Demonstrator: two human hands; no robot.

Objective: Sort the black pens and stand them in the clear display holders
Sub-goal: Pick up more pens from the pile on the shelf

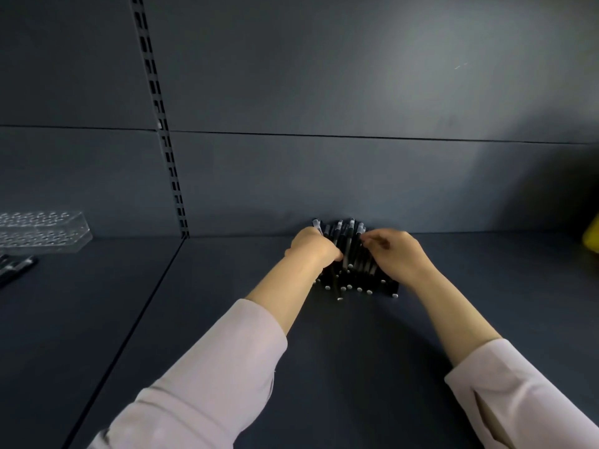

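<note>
A pile of black pens (355, 270) with pale end caps lies against the back wall of a dark shelf. My left hand (312, 247) grips a bunch of pens at the pile's left side, fingers curled round them. My right hand (397, 254) lies over the right side of the pile, and its fingertips pinch pens near the top. A clear display holder (42, 230) with rows of holes stands at the far left on the neighbouring shelf. Part of the pile is hidden under both hands.
A few more black pens (16, 268) lie in front of the clear holder at the left edge. A slotted upright (162, 124) and a seam divide the two shelf boards. A yellow object (591, 236) shows at the right edge.
</note>
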